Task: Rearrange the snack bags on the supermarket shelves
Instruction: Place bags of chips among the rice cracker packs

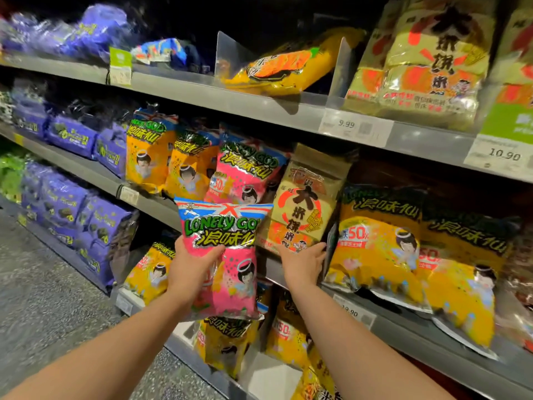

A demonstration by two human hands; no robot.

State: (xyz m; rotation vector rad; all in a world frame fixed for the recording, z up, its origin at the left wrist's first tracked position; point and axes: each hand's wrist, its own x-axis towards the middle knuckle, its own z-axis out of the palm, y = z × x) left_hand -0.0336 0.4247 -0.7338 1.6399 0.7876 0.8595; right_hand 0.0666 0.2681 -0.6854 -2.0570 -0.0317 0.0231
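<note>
The left grip [191, 265] clasps a pink Lonely God bag [239, 280] at mid-height on its left side, thumb across the front and fingers hidden behind. This bag is clear of the shelving, in the air before the front edge of the middle shelf [86, 171]. Its long axis runs nearly upright. The striped top seal points up, the bottom seam down, and the printed face is turned towards the camera.

The right grip [302, 262] lies with fingers spread against the bottom end of a beige rice-cracker bag [305, 197]. I cannot tell whether it clasps the bag or only touches it. That bag stands on end at the front edge of the middle shelf, long axis upright, its top leaning a little to the right. It sits between a second pink bag [245, 174] on its left and a large yellow bag [377, 246] on its right, which the fingertips reach.

Further left along the middle shelf stand smaller yellow bags [150, 160], then purple bags [72, 135]. On the top shelf [230, 102] a yellow packet [288, 67] lies on its side between clear dividers. More beige bags [427, 62] stand towards the right end, above a price tag [347, 124] reading 9.99.
</note>
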